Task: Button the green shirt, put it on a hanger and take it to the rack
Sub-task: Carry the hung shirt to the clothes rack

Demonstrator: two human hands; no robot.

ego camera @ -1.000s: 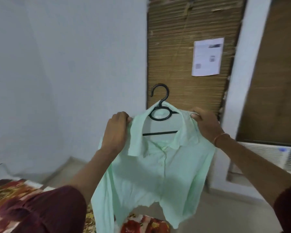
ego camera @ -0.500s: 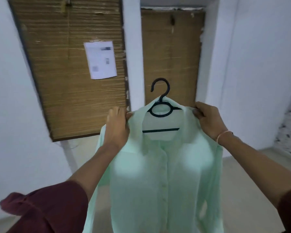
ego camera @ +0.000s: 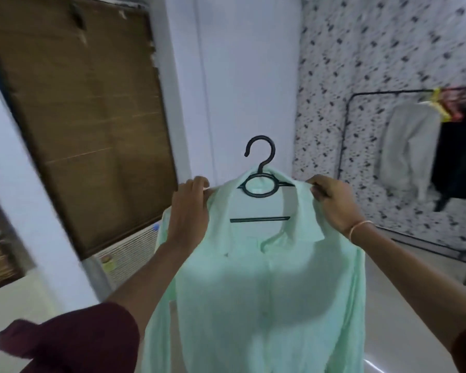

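The pale green shirt [ego camera: 267,286] hangs buttoned on a black plastic hanger [ego camera: 261,181], held up in front of me at chest height. My left hand [ego camera: 190,208] grips the shirt's left shoulder over the hanger's arm. My right hand [ego camera: 334,203] pinches the right shoulder by the collar. The hanger's hook stands free above the collar. A black clothes rack [ego camera: 388,94] stands at the far right against a speckled wall.
On the rack hang a white garment [ego camera: 406,146], a black garment [ego camera: 457,154] and yellow and red hangers [ego camera: 445,106]. A brown blind [ego camera: 86,117] covers the window at left, with a white cooler grille [ego camera: 129,254] below it. Pale floor lies between me and the rack.
My view has swung to the right: the blinds and paper slid left, and the speckled wall and rack came into sight. Both hands keep the same hold on the shirt.
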